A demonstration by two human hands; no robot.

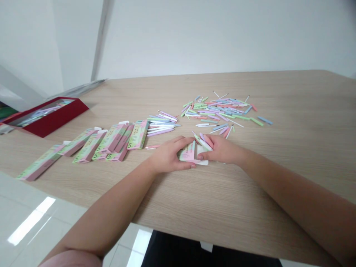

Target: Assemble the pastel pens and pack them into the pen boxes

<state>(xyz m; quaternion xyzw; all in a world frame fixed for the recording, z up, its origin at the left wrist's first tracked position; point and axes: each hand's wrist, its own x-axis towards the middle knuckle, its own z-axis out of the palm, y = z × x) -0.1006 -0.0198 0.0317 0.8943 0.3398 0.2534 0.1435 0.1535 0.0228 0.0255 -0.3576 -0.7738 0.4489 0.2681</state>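
Observation:
My left hand (167,155) is closed around a small pink-and-green pen box (188,152) on the table. The box lies flat, its white flap open toward the right. In my right hand (224,149) are several pastel pens (205,142), green, white, purple and coral, gripped at the mouth of the box. Their tips point up and to the left, and my fingers hide part of them. My right fingertips also touch the open flap.
Several similar boxes (138,135) lie to the left, some stacked. Beside them is a bundle of pens (161,125). A loose pile of coloured pens and caps (217,107) spreads beyond my hands. A red box (59,118) holding more pens stands far left.

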